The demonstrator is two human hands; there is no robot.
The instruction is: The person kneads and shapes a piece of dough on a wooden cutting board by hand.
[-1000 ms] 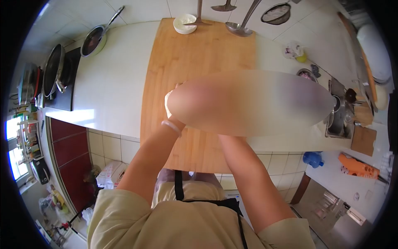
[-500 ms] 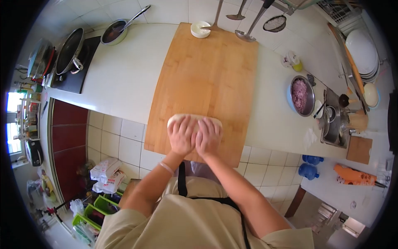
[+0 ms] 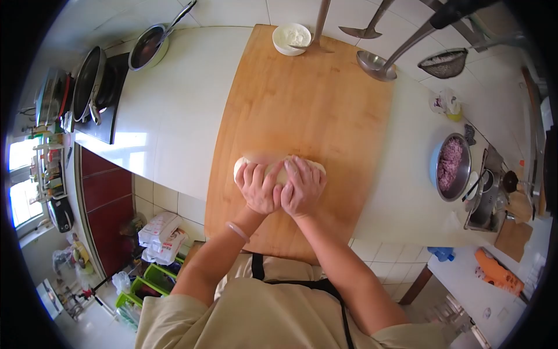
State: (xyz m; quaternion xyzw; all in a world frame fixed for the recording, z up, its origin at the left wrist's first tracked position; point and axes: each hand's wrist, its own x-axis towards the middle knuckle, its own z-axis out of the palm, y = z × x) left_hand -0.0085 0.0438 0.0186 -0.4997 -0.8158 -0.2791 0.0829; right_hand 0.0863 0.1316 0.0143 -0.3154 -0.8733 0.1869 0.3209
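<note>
A pale roll of dough [image 3: 239, 170] lies crosswise on the wooden board [image 3: 302, 110], near the board's front part. My left hand [image 3: 258, 186] presses on its left half, fingers curled over the top. On the right half sits my right hand [image 3: 302, 185], its fingers bent around the dough in the same way. The two thumbs meet in the middle. Much of the dough is hidden under my palms. A bracelet circles my left wrist. At the board's far edge stands a white bowl [image 3: 283, 49] with white powder in it.
A ladle [image 3: 376, 65] and a strainer [image 3: 444, 63] hang over the back right. Right of the board is a metal bowl of chopped purple food [image 3: 451, 166], near a sink [image 3: 481, 216]. At left are a frying pan [image 3: 87, 78] and a small pot [image 3: 146, 49].
Both hands stay on the dough, which now spans a little wider. The view has shifted, so the board looks larger and the hanging tools sit further right.
</note>
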